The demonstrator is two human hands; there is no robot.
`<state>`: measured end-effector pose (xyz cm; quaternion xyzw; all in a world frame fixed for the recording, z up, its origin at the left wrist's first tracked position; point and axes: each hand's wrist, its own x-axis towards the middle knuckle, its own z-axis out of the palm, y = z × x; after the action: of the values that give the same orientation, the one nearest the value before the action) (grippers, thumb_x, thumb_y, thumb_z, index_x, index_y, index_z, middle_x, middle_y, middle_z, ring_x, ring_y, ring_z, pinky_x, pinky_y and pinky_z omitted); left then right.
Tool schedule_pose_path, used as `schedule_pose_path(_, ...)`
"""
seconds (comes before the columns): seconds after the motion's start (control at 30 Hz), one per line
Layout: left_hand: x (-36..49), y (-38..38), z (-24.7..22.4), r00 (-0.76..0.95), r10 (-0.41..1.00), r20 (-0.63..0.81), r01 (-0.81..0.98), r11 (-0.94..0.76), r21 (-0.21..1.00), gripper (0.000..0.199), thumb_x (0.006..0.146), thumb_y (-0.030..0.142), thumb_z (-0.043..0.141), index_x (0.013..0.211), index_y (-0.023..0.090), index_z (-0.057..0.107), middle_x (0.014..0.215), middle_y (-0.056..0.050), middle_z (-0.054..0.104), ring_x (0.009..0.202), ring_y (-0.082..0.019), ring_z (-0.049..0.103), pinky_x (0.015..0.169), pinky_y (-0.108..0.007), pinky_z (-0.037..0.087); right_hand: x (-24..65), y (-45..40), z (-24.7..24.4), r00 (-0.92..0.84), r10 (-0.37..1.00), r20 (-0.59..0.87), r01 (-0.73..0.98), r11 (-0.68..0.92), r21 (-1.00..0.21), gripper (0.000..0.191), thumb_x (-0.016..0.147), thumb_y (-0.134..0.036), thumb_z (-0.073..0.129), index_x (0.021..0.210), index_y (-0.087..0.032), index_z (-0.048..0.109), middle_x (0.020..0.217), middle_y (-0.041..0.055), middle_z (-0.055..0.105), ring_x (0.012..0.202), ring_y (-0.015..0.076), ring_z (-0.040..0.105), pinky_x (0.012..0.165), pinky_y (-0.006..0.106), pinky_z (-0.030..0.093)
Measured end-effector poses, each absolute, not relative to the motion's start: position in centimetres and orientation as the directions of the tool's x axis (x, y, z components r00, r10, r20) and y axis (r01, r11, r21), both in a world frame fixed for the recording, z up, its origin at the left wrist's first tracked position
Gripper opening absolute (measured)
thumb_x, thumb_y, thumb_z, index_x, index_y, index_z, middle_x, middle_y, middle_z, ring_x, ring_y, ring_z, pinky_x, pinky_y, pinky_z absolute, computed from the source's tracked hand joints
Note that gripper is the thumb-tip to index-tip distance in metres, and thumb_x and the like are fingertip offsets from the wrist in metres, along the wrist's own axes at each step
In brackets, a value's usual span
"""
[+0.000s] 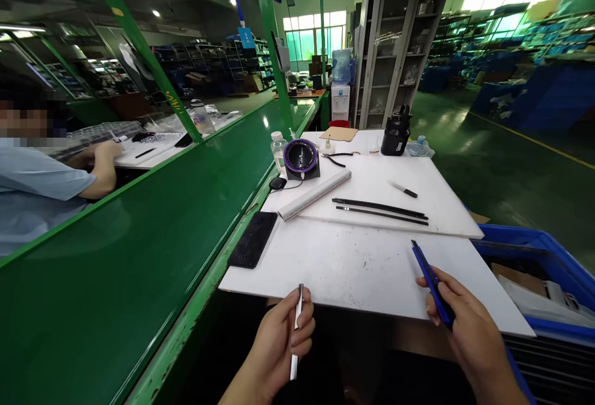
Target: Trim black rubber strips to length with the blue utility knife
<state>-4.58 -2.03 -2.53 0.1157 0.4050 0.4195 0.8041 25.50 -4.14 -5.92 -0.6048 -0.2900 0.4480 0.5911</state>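
Note:
Just off the front edge of the white table board (325, 268), my left hand (286, 337) is closed around a thin, narrow strip (299, 312) with a bright face and a dark tip. The strip stands nearly upright, and its lower end shows beneath my fingers. On the right, over the board's front edge, my right hand (469, 324) grips a blue utility knife (432, 287). Its dark tip points up and to the left; whether a blade is out I cannot tell. Two long black strips (381, 209) lie on the board beyond my hands.
A phone (253, 240), grey bar (316, 195), marker pen (402, 189), pliers (341, 158), round black device (301, 157) and bottle (277, 151) lie or stand around the board. A blue bin (548, 244) stands at right. Behind the green partition (139, 262), another person (41, 182) works.

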Motion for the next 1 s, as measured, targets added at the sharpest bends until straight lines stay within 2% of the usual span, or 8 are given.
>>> schedule_pose_path(0.1,-4.2,-2.0,-2.2,0.308,0.787,-0.535,-0.573,0.602,0.556,0.023,0.094,0.039,0.056,0.090,0.016,0.055,0.062,0.006,0.035,0.042,-0.002,0.019,0.039,-0.015,0.012,24.2,-4.3,-5.3,0.310,0.924,-0.224,-0.177,-0.176,-0.968,0.056,0.089,-0.050,0.064,0.134,-0.018,0.059,0.104,0.0097,0.069,0.059,0.0131,0.048,0.048,0.028,0.040)
schedule_pose_path(0.27,-4.0,-2.2,-1.3,0.258,0.827,-0.500,-0.504,0.557,0.661,0.025,0.095,0.040,0.054,0.090,0.015,0.057,0.064,0.005,0.038,0.044,-0.003,0.023,0.040,-0.016,0.016,22.8,-4.1,-4.5,0.325,0.945,-0.027,0.144,-0.077,-0.987,0.051,0.094,-0.050,0.055,0.137,-0.024,0.058,0.107,0.0068,0.070,0.067,0.0148,0.053,0.066,0.032,0.049)
schedule_pose_path(0.37,-4.0,-2.3,-1.1,0.254,0.834,-0.489,-0.497,0.546,0.674,0.026,0.093,0.041,0.057,0.090,0.015,0.057,0.064,0.005,0.038,0.046,-0.003,0.024,0.041,-0.016,0.016,22.5,-3.5,-4.8,0.335,0.941,0.043,0.290,-0.059,-0.955,0.051,0.095,-0.051,0.052,0.136,-0.022,0.059,0.107,0.0078,0.071,0.069,0.0166,0.056,0.073,0.036,0.051)
schedule_pose_path(0.57,-4.8,-1.9,-1.4,0.239,0.835,-0.495,-0.489,0.544,0.681,0.028,0.088,0.042,0.065,0.090,0.016,0.057,0.065,0.006,0.038,0.046,-0.002,0.023,0.041,-0.016,0.016,22.4,-2.9,-5.8,0.303,0.950,0.079,0.402,-0.053,-0.914,0.053,0.095,-0.054,0.049,0.133,-0.020,0.063,0.112,0.0093,0.072,0.079,0.0218,0.063,0.081,0.041,0.054)
schedule_pose_path(0.73,-7.8,-1.1,-1.6,0.088,0.883,-0.460,-0.440,0.449,0.778,0.030,0.083,0.042,0.069,0.092,0.016,0.057,0.067,0.005,0.046,0.046,-0.003,0.026,0.041,-0.015,0.019,22.4,-3.0,-5.8,0.307,0.948,0.082,0.422,-0.059,-0.905,0.050,0.094,-0.055,0.051,0.127,-0.022,0.068,0.105,0.0077,0.075,0.088,0.0269,0.068,0.079,0.041,0.056)
schedule_pose_path(0.8,-9.0,-0.9,-1.5,0.001,0.896,-0.444,-0.398,0.408,0.822,0.033,0.081,0.043,0.071,0.092,0.016,0.058,0.075,0.002,0.057,0.046,-0.002,0.026,0.040,-0.016,0.019,22.5,-3.0,-5.8,0.312,0.947,0.077,0.435,-0.070,-0.898,0.048,0.093,-0.055,0.053,0.124,-0.023,0.070,0.105,0.0071,0.075,0.086,0.0269,0.068,0.075,0.040,0.056)
schedule_pose_path(0.87,-9.9,-0.9,-1.5,-0.102,0.907,-0.408,-0.330,0.356,0.874,0.035,0.081,0.046,0.070,0.093,0.015,0.058,0.094,-0.005,0.068,0.045,-0.002,0.026,0.040,-0.017,0.020,22.5,-3.0,-5.8,0.313,0.948,0.062,0.441,-0.087,-0.893,0.048,0.092,-0.055,0.054,0.123,-0.023,0.071,0.105,0.0069,0.075,0.085,0.0271,0.068,0.074,0.040,0.056)
schedule_pose_path(1.0,-10.1,-1.8,-2.3,-0.244,0.921,-0.305,-0.109,0.286,0.952,0.037,0.082,0.051,0.069,0.087,0.015,0.063,0.129,-0.013,0.066,0.050,-0.004,0.035,0.044,-0.019,0.028,22.6,-2.8,-5.7,0.300,0.953,0.037,0.437,-0.103,-0.893,0.049,0.092,-0.055,0.053,0.125,-0.022,0.069,0.108,0.0077,0.075,0.090,0.0279,0.068,0.078,0.041,0.055)
